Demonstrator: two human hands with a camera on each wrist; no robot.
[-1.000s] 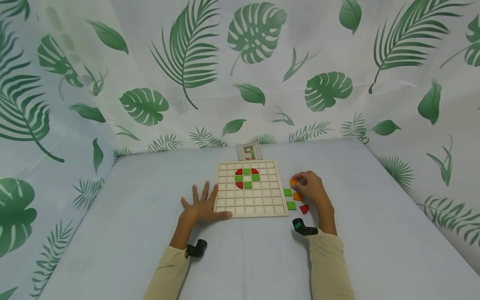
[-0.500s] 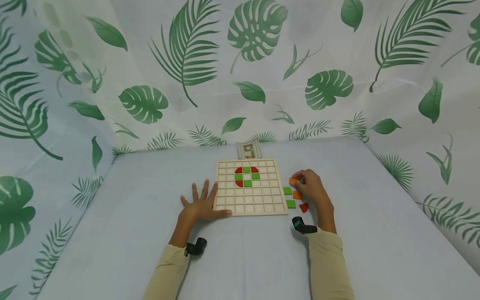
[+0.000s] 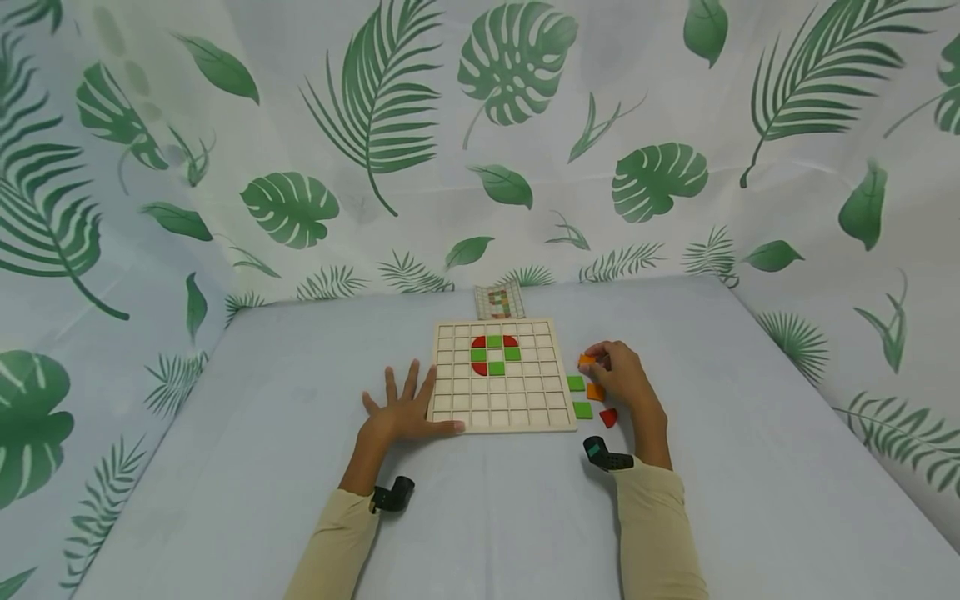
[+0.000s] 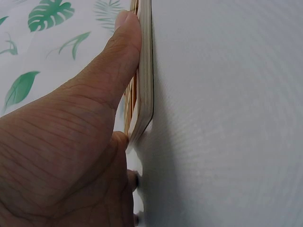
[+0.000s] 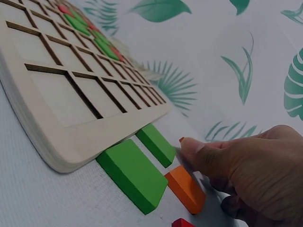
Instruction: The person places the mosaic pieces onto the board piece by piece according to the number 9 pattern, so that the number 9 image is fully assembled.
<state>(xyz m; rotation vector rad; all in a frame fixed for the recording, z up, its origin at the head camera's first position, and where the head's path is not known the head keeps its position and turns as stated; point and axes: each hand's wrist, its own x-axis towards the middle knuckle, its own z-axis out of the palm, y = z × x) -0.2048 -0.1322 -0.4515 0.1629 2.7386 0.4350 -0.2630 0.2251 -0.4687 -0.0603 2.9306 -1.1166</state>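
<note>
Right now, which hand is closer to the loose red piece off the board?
Right. The right hand is just beyond the loose red piece, pinching an orange piece; the left hand is across the board, at its near left corner.

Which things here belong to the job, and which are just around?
Likely job things:
gridded wooden board
pieces set in it
orange tile in the right hand
loose green tiles
second orange tile
red wedge
pattern card

Just around:
leaf-print backdrop
wrist cameras
table cover
</note>
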